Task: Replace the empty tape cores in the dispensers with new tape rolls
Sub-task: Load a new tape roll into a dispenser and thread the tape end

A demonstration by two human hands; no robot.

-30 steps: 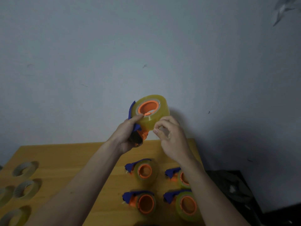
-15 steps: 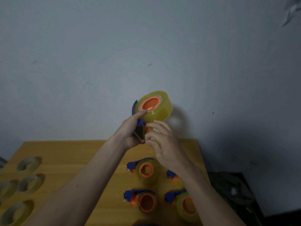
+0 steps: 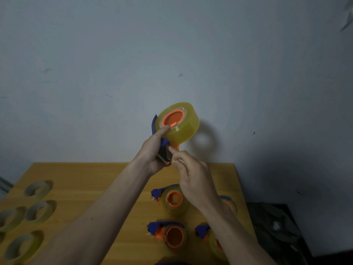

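Moved: right hand [image 3: 193,178] has dropped from the tape roll [image 3: 178,124] to the dispenser [image 3: 164,150] mouth
Right hand: fingers pinched there (tape end unclear)
Left hand [image 3: 152,152]: grips dispenser above the table [image 3: 76,180]

Wooden table [image 3: 80,178]; grey wall [image 3: 114,54]; dark bag [image 3: 275,226], maybe.

Workroom: wooden table [image 3: 80,175], bare wall [image 3: 133,54]

Dispenser held aloft, loaded with tape roll

We grip the dispenser [image 3: 165,148] in our left hand [image 3: 152,152], its yellow tape roll [image 3: 181,129] uppermost; our right hand [image 3: 193,178] pinches at its cutter end. Loaded dispensers [image 3: 172,199] lie near the table's [image 3: 107,173] right edge, empty cores [image 3: 38,188] near its left edge.
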